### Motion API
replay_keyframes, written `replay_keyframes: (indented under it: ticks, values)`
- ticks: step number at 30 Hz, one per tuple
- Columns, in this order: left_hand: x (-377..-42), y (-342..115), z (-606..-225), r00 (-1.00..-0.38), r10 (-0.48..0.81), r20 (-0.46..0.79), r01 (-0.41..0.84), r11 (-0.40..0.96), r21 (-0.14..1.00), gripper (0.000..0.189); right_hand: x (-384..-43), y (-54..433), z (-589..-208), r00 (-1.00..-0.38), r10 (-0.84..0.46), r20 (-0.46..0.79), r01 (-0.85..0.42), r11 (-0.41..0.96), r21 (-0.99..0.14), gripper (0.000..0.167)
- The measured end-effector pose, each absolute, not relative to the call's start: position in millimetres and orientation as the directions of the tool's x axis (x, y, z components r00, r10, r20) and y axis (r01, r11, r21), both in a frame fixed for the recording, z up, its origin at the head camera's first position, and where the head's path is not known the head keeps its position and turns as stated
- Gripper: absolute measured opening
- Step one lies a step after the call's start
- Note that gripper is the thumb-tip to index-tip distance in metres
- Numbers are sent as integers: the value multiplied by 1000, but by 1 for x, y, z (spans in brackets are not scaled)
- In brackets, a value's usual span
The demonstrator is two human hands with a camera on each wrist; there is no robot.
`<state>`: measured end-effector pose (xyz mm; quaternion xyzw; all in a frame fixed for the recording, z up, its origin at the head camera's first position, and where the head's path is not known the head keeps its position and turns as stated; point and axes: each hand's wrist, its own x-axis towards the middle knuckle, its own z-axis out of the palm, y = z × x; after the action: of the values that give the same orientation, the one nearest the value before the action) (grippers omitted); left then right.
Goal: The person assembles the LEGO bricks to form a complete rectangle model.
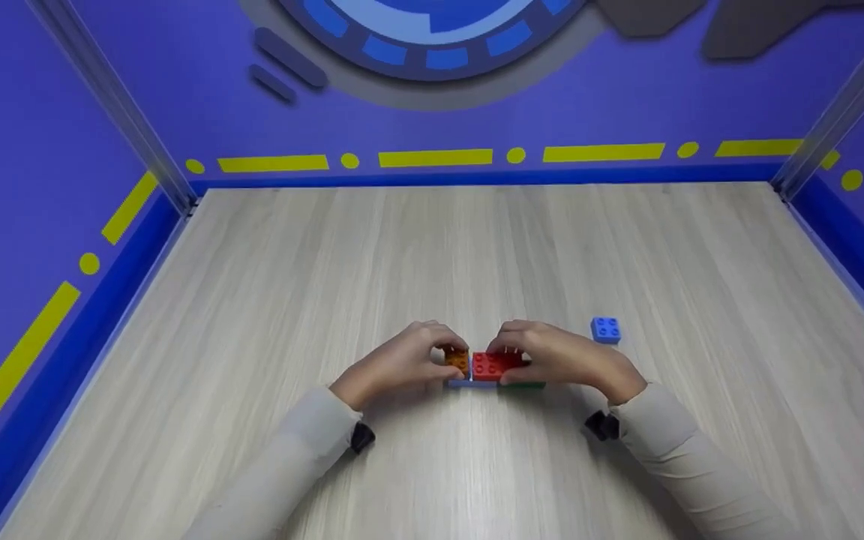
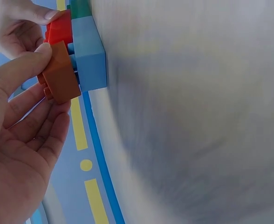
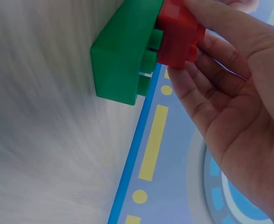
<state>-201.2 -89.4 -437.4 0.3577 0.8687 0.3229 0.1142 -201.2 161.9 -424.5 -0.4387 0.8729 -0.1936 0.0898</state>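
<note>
My left hand (image 1: 407, 358) pinches an orange building brick (image 2: 62, 77) between thumb and fingers. In the left wrist view that brick is slightly tilted over the studs of a light blue brick (image 2: 91, 53), a narrow gap showing between them. With thumb and fingers my right hand (image 1: 563, 357) grips a red brick (image 1: 496, 366), close beside the orange one. The red brick sits on the studs of a green brick (image 3: 123, 53), whose outer studs stay uncovered. Blue and green bricks stand end to end on the table, mostly hidden from above.
A small blue brick (image 1: 606, 330) with studs up lies on the wooden table (image 1: 432, 262), beyond my right wrist. Blue-purple panels (image 1: 432, 127) with yellow markings border the table at the back and both sides.
</note>
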Motion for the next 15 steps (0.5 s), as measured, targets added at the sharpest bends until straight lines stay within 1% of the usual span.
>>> replay_keyframes:
  ticks: [8, 15]
  values:
    - [-202, -86, -440, -721, 691, 51, 543, 519, 660, 29, -202, 162, -425, -604, -797, 23, -725, 536, -432, 31]
    - [-201, -83, -439, -715, 695, 75, 565, 513, 646, 28, -202, 162, -427, -607, -794, 28, -722, 537, -436, 30]
